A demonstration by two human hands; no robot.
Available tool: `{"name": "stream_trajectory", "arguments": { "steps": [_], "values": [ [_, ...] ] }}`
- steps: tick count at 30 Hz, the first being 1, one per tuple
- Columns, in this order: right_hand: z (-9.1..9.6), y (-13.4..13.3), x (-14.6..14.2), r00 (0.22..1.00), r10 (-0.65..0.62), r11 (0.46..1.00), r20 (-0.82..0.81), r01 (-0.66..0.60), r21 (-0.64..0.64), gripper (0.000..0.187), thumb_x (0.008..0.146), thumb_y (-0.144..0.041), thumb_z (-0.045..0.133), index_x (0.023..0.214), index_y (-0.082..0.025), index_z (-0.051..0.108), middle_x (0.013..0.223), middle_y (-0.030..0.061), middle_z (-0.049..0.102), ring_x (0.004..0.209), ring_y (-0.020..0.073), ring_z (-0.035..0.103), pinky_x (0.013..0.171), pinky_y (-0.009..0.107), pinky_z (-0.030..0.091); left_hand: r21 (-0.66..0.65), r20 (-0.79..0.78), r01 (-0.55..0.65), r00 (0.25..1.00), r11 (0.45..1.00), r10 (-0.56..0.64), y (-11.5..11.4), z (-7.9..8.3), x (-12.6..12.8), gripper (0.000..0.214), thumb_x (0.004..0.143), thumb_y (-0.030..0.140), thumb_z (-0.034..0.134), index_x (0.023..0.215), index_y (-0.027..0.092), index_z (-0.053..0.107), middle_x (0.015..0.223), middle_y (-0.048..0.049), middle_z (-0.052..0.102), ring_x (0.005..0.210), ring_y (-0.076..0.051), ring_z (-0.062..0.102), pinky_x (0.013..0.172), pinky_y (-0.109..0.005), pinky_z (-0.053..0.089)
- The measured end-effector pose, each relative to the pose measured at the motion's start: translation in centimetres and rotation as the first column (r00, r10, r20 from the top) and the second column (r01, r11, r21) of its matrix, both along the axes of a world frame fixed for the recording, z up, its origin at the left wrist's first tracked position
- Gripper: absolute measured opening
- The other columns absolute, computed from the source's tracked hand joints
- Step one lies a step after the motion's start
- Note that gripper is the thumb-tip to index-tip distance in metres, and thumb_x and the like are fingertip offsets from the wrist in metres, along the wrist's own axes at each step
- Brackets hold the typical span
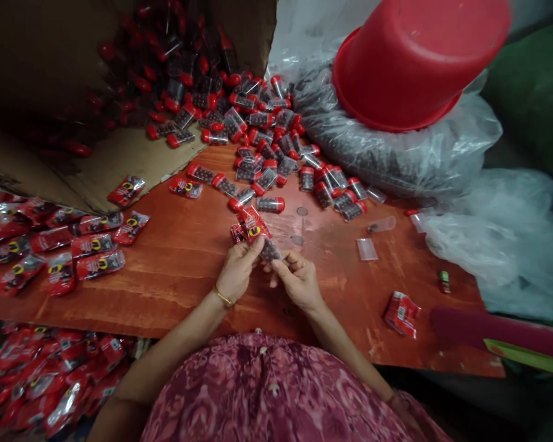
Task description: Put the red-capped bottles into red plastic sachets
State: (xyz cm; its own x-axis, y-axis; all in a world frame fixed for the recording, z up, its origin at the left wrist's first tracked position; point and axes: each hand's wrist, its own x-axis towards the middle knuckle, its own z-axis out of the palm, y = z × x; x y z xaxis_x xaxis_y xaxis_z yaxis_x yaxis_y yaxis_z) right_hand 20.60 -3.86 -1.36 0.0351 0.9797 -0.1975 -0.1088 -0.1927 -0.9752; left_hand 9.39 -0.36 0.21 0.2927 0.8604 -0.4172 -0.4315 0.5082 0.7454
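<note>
Just in front of my body, my left hand (238, 269) is closed on a small red printed packet (254, 226), thumb on top. A second red packet seems to lie behind it, partly covered by the first. My right hand (299, 281) pinches the near end of a clear tube (270, 249) with dark beads in it. The tube's far end meets the red packet; whether it sits inside cannot be made out. Beyond the hands lies a clear tube with a red cap (271, 204), close to the packet's top.
An open cardboard box (138, 153) spills many red-capped tubes onto the red-brown table (175, 245). Filled red packets (99, 245) lie at left, more in a heap (64, 380) below. A red bucket (419, 61) stands upside down on a plastic bag (396, 159). Red wrappers (402, 314) lie right.
</note>
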Motion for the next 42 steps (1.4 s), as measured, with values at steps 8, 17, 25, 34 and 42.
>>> {"name": "stream_trajectory", "arguments": {
  "steps": [8, 17, 25, 34, 42],
  "values": [
    [-0.1, 1.0, -0.5, 0.999, -0.043, 0.999, 0.006, 0.043, -0.013, 0.038, 0.064, -0.054, 0.066, 0.065, -0.019, 0.053, 0.048, -0.0052, 0.054, 0.036, 0.0075, 0.048, 0.037, 0.020, 0.042, 0.000, -0.016, 0.057, 0.998, 0.998, -0.057, -0.7, -0.5, 0.4, 0.039, 0.061, 0.052, 0.069, 0.058, 0.014, 0.061, 0.049, 0.0033, 0.050, 0.044, -0.007, 0.043, 0.044, -0.020, 0.035],
    [-0.8, 4.4, -2.5, 0.944, -0.015, 1.000, 0.328, 0.005, 0.029, 0.049, 0.054, -0.061, 0.069, 0.048, -0.018, 0.044, 0.045, -0.0050, 0.047, 0.041, 0.0063, 0.038, 0.041, 0.020, 0.032, -0.233, 0.130, -0.019, 0.990, 0.972, 0.050, -0.1, -0.4, -2.3, 0.034, 0.058, 0.048, 0.073, 0.072, 0.018, 0.067, 0.071, -0.0016, 0.069, 0.072, -0.015, 0.063, 0.071, -0.027, 0.047],
    [-1.4, 9.1, 0.0, 0.397, -0.153, 0.915, 0.905, -0.288, 0.281, 0.045, 0.083, -0.047, 0.049, 0.112, -0.014, 0.056, 0.118, 0.0165, 0.056, 0.106, 0.0291, 0.047, 0.087, 0.043, 0.038, -0.195, 0.065, -0.442, 0.885, 0.876, 0.461, 2.7, 0.9, -9.7, 0.023, 0.077, 0.047, 0.057, 0.077, 0.026, 0.065, 0.083, 0.0016, 0.072, 0.083, -0.013, 0.066, 0.076, -0.027, 0.050],
    [-3.1, 6.8, 5.6, 0.390, -0.127, 0.797, 0.912, -0.507, 0.328, 0.031, 0.074, -0.009, 0.044, 0.097, -0.018, 0.062, 0.119, 0.0081, 0.059, 0.116, 0.0251, 0.045, 0.098, 0.046, 0.033, 0.332, -0.534, -0.142, 0.787, 0.933, 0.309, 3.3, -1.0, -6.9, 0.039, 0.070, 0.051, 0.062, 0.089, 0.017, 0.068, 0.094, -0.0090, 0.071, 0.091, -0.022, 0.064, 0.087, -0.037, 0.047],
    [-2.9, 3.1, 6.1, 0.388, -0.255, 0.809, 0.885, -0.415, 0.415, 0.018, 0.077, -0.024, 0.055, 0.090, -0.016, 0.063, 0.116, 0.0122, 0.061, 0.114, 0.0275, 0.048, 0.095, 0.046, 0.037, 0.289, -0.938, 0.663, 0.053, 0.690, 0.342, 5.0, -3.1, -3.0, 0.025, 0.081, 0.035, 0.053, 0.096, 0.025, 0.071, 0.134, -0.0082, 0.049, 0.127, -0.034, 0.037, 0.103, -0.054, 0.026]
  ]
}}
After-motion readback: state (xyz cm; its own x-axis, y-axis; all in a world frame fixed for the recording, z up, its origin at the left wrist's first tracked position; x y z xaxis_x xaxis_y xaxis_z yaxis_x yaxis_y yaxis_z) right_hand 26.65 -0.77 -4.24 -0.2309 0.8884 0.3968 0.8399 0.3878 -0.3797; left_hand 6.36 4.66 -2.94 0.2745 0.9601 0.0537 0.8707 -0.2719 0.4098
